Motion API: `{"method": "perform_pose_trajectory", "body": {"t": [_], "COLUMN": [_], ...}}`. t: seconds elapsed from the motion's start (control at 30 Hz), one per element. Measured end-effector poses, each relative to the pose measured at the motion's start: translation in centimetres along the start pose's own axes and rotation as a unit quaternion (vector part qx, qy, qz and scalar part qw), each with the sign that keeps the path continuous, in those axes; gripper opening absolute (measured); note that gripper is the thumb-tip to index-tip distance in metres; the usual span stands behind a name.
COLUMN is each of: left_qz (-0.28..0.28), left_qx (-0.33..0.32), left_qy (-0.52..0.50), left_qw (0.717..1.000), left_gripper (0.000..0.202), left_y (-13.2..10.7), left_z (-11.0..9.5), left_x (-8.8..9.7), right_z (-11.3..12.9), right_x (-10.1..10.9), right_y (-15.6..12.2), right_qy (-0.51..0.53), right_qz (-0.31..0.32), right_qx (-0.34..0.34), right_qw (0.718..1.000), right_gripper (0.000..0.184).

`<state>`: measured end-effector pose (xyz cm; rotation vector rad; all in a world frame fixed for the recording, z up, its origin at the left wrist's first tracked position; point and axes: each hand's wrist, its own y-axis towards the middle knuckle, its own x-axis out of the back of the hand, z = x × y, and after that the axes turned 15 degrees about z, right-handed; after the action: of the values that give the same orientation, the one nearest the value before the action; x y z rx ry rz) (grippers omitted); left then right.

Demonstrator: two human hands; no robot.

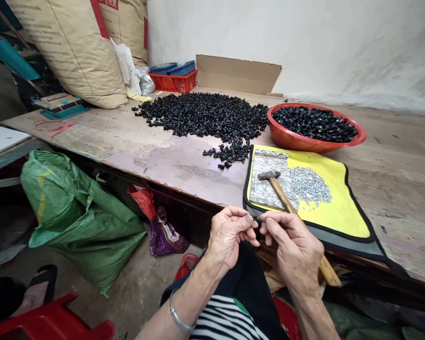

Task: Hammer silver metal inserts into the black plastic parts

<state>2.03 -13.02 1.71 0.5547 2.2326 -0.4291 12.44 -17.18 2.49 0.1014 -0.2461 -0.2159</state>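
Your left hand (228, 234) & right hand (290, 243) meet just off the tabletop's (163, 163) near edge, both nearly closed, fingertips (248, 220) pinching what looks like a small dark piece (257, 223), mostly hidden; can't tell its long axis. It sits between the hands, neither clearly nearer. Hammer (282, 196) lies on the mat to the far right, handle running behind your right hand. Black pile (201, 113) well off, far left.

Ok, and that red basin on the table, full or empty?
Mostly full: small black parts heap inside the red basin, covering its inside almost to the rim.
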Motion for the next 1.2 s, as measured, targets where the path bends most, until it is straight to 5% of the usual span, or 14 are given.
{"method": "perform_pose_trajectory", "body": {"t": [0.27,0.67,0.93,1.07,1.2], "left_qz": [-0.029,-0.008,-0.004,0.008,0.051], "left_qx": [-0.049,-0.051,-0.041,-0.031,-0.016], "left_qy": [0.065,0.125,0.130,0.151,0.161], "left_qw": [0.996,0.991,0.991,0.988,0.985], "left_gripper": [0.027,0.020,0.021,0.020,0.016], "left_y": [-0.5,-0.7,-0.7,-0.7,-0.8], "left_z": [-0.2,-0.2,-0.1,-0.3,-0.7], "left_x": [-1.0,-0.6,-0.4,-0.1,0.4], "right_z": [-0.2,-0.7,0.4,0.4,0.6], "right_x": [0.2,1.5,2.2,2.5,2.6], "right_y": [0.4,1.2,2.0,2.0,1.8], "right_qy": [-0.088,-0.005,-0.142,-0.076,0.021], "right_qz": [0.025,0.066,0.123,0.147,0.183], "right_qx": [0.115,0.003,0.129,0.022,-0.133], "right_qw": [0.989,0.998,0.974,0.986,0.974], "right_gripper": [0.007,0.006,0.010,0.004,0.018]}}
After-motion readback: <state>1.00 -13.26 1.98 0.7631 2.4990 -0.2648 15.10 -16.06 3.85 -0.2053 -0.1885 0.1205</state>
